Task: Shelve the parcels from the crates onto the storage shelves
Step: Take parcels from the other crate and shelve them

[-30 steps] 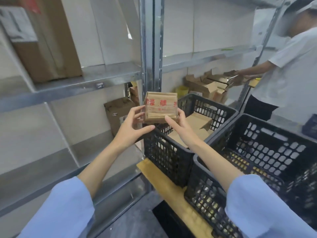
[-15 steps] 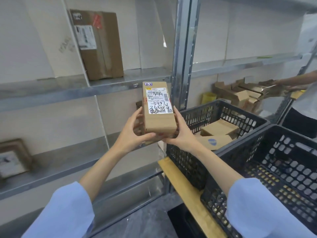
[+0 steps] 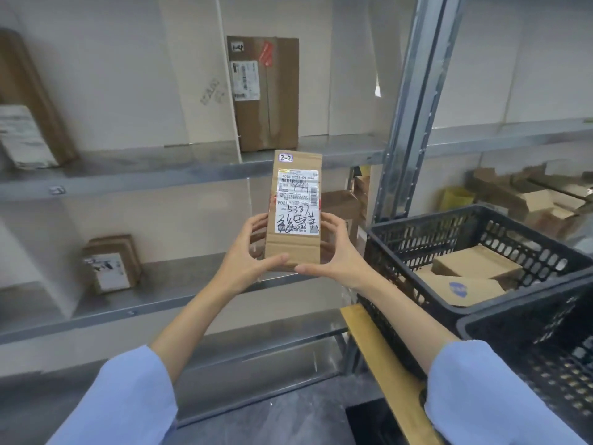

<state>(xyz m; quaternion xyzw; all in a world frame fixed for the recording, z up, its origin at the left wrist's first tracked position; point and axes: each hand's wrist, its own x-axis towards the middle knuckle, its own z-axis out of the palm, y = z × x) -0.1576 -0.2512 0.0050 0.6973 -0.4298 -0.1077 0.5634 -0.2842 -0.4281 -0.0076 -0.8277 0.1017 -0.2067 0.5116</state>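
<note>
1. The slim tan cardboard parcel with a white shipping label (image 3: 295,213) stands upright in mid-air, in front of the grey metal storage shelves (image 3: 160,178) and left of the far black plastic lattice crate (image 3: 404,248). It touches neither.
2. The left hand (image 3: 248,255) and right hand (image 3: 338,255) clasp its lower half from either side. The thumbs lie along the near bottom edge and the fingers curl round behind.
3. This grip leaves the label uncovered and facing the wearer, probably so the handwriting and the small "2-2" sticker (image 3: 285,158) at the top can be read to pick a bay.
4. Holding it low with both hands also keeps the tall, narrow box steady and squared to the shelf, ready to be pushed in.
5. Other parcels stand on end against the back wall, labels outward: a tall brown carton (image 3: 266,91) on the upper board and a small brown box (image 3: 110,264) on the lower one. That looks like the pattern to follow.
6. More tan parcels (image 3: 475,263) wait in the far crate.
7. The fingertips behind the parcel are hidden.
8. The printed lines on the label are too fine to read.
9. A brown box (image 3: 340,207) behind the right hand is partly covered.
10. A labelled parcel at far left (image 3: 25,123) is cut off by the frame edge.
11. The near black crate (image 3: 545,364) is cropped, so I cannot tell what it holds.
12. The open cartons at far right (image 3: 513,191) are blurred.
</note>
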